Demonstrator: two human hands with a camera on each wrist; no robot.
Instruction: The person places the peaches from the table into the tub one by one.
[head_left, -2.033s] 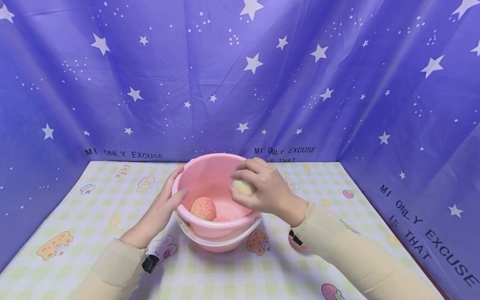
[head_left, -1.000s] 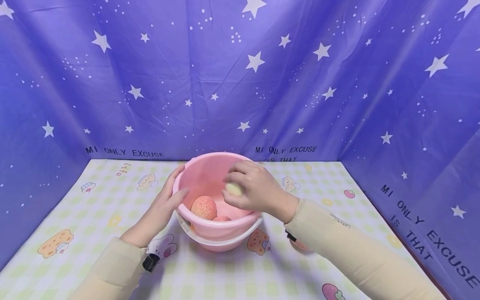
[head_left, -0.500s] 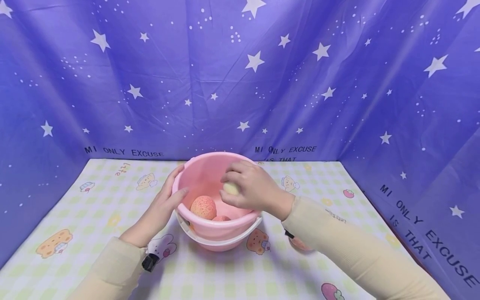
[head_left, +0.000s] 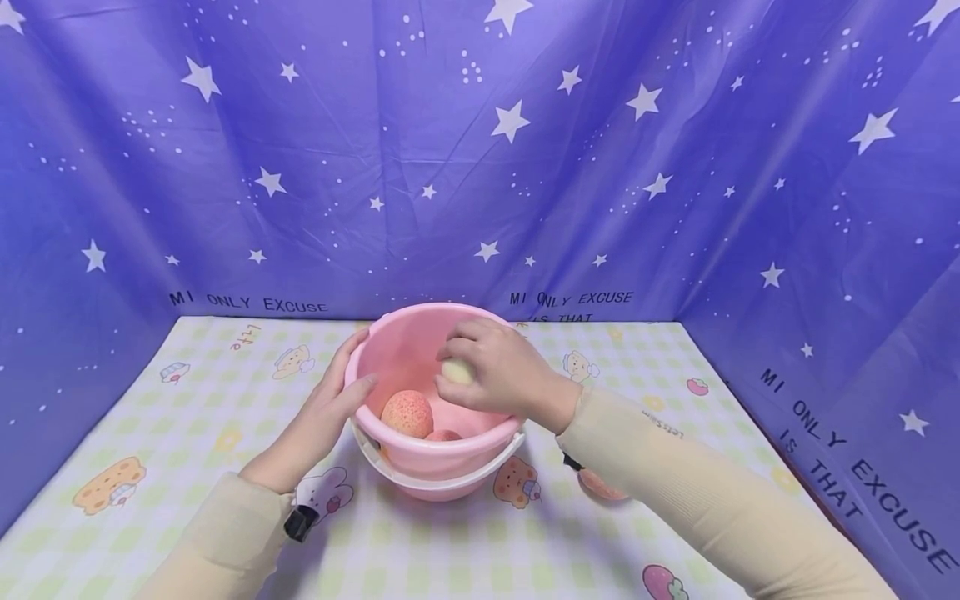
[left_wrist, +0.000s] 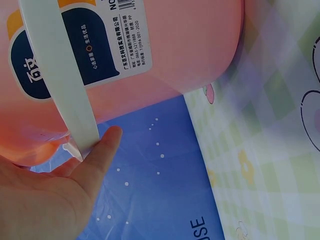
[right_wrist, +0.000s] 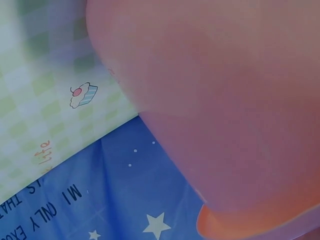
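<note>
My left hand (head_left: 337, 396) grips the left rim of a pink bucket (head_left: 438, 454), thumb over the inside and fingers along the outer wall. In the left wrist view its white handle (left_wrist: 62, 75) hangs across the labelled side. My right hand (head_left: 498, 375) is inside the right part of the bucket's mouth, fingers curled round a pale yellow-green round object (head_left: 457, 372); its kind is hidden by the fingers. Below, in the bucket, lie a red-speckled, peach-like ball (head_left: 407, 414) and a smaller-showing reddish round thing (head_left: 444, 435). The right wrist view is mostly the bucket's outer wall (right_wrist: 215, 110).
A pinkish round thing (head_left: 602, 485) lies on the table, partly behind the right sleeve (head_left: 675, 467). A green-and-white checked cloth (head_left: 420, 554) with cartoon prints covers the table. Blue star-patterned curtains (head_left: 427, 125) stand close behind and at both sides.
My right hand has moved left and further over the bucket's inside, still holding the pale object. My left hand and the bucket have stayed in place.
</note>
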